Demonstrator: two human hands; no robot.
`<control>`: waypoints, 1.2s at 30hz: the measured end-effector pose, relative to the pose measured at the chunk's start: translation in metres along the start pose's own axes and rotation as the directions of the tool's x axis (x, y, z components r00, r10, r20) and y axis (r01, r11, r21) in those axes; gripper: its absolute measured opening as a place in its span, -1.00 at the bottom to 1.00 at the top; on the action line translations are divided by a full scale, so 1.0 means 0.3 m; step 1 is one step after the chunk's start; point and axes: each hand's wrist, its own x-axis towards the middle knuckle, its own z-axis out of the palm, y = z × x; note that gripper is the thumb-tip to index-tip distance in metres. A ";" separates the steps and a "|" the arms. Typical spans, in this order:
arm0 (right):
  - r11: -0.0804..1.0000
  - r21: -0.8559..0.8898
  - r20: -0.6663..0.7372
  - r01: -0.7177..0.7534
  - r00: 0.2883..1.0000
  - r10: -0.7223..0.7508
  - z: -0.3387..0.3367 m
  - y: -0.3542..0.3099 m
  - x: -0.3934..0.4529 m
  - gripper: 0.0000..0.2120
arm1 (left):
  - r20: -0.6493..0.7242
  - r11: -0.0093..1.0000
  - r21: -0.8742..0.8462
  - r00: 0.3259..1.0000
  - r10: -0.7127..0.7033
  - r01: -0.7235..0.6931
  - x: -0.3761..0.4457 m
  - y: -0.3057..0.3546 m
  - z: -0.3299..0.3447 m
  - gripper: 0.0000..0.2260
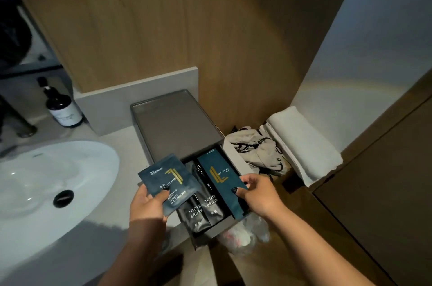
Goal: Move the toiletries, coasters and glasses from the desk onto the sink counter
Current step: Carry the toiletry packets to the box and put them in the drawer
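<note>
- Head view. Step in hand, as judged: stowing toiletry packets into the open drawer (211, 227) of the grey organiser box (173, 122) on the sink-side worktop (131, 168); coasters and glasses nowhere in frame.
- Left hand (146, 206): fingers curled, thumb on top, pinching two overlapping dark blue sachets. Upper one, marked shower cap (163, 174), fanned up and away beyond the fingertips; lower sachet (178, 201) just to the thumb's right, hanging over the drawer's left edge.
- Right hand (258, 194): thumb and fingers pinching the near right edge of a long teal packet (222, 180). Packet stretching away from the fingertips into the drawer's right side, near end tilted up over the drawer front.
- Between the two hands, down in the drawer: two black toothbrush packs (201, 212), side by side, touched by neither hand.
- Beyond the right fingers: crumpled grey cloth (254, 152) and a folded white towel (304, 143). Left of the left hand: white basin (46, 192); dark pump bottle (62, 108) far behind.
- Below the right wrist: clear crinkled plastic (245, 232), contents unreadable.
- Next move, as judged: lowering the teal packet flat beside the toothbrush packs, then releasing; sachets from the left hand to follow one at a time. Little free room in the drawer, so careful alignment needed.
</note>
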 end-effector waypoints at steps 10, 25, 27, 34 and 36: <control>0.865 -0.421 0.121 0.273 0.962 -0.244 0.032 -0.026 0.045 -0.56 | -0.043 0.998 -0.046 0.998 0.047 -0.049 -0.109 -0.067 0.002 -0.73; 0.295 -0.825 0.339 0.481 0.840 -0.423 0.106 -0.047 0.014 -0.39 | -0.042 1.000 -0.017 0.999 -0.025 0.025 -0.156 -0.070 -0.012 -0.70; 0.346 -0.789 0.370 0.508 0.842 -0.393 0.117 -0.046 0.026 -0.40 | -0.028 0.999 -0.026 0.999 -0.032 0.032 -0.150 -0.068 -0.014 -0.66; 0.451 -0.754 0.370 0.478 0.876 -0.309 0.138 -0.039 0.083 -0.51 | 0.116 0.996 0.061 0.992 0.056 -0.063 -0.129 -0.066 -0.022 -0.51; 0.455 -0.761 0.353 0.462 0.884 -0.306 0.141 -0.035 0.095 -0.53 | 0.175 0.991 0.088 0.981 0.087 -0.103 -0.128 -0.064 -0.022 -0.51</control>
